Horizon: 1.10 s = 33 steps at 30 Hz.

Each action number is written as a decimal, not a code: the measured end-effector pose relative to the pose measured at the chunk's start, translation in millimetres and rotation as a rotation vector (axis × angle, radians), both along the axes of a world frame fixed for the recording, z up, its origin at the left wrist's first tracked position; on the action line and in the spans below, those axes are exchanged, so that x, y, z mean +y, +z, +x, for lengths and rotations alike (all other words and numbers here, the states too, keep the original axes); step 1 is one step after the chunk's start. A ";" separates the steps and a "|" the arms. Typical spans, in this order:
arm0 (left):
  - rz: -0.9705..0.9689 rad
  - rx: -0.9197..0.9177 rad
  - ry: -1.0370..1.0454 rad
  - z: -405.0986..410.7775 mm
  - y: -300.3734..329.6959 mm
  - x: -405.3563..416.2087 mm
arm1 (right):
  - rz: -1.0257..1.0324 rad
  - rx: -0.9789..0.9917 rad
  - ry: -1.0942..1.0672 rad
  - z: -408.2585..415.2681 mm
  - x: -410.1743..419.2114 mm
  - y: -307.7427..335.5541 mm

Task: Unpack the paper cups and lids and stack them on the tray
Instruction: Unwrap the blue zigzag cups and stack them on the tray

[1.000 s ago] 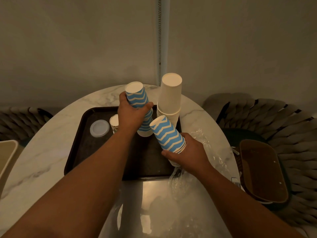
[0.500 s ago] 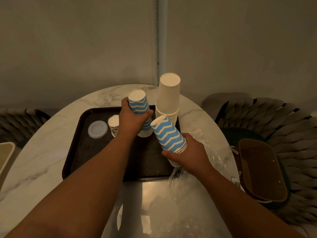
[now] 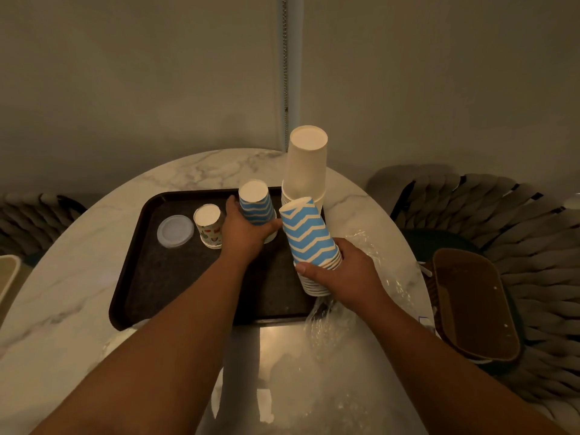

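Left hand [image 3: 243, 232] reaches forward, wrapped around a blue cup stack [image 3: 255, 207] on the tray [image 3: 141, 277]; right hand [image 3: 348, 274] grips a tilted stack [image 3: 309, 235]

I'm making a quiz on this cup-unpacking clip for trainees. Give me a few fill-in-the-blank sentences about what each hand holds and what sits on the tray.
1. The left hand grips a stack of cups with a ____ and white zigzag pattern, standing upside down on the tray.
2. The right hand holds a second zigzag stack that is ____, not upright.
3. The tallest stack is made of plain ____ cups.
4. The clear lid lies to the ____ of the small patterned cups.

Missing words: blue; tilted; white; left
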<state>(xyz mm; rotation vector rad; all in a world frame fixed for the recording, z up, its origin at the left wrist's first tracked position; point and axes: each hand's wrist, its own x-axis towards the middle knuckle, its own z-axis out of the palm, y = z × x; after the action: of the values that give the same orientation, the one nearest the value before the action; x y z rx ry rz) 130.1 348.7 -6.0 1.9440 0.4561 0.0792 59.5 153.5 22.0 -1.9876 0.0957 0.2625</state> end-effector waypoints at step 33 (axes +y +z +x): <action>-0.104 -0.357 0.060 19.9 103.8 14.1 | -0.063 -0.019 0.092 2.9 10.6 14.0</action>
<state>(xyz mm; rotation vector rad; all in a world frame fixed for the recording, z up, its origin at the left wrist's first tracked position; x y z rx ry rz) 150.0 362.8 97.7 1.7660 0.2745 0.4261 62.4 164.1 36.0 -2.0592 0.0009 0.3031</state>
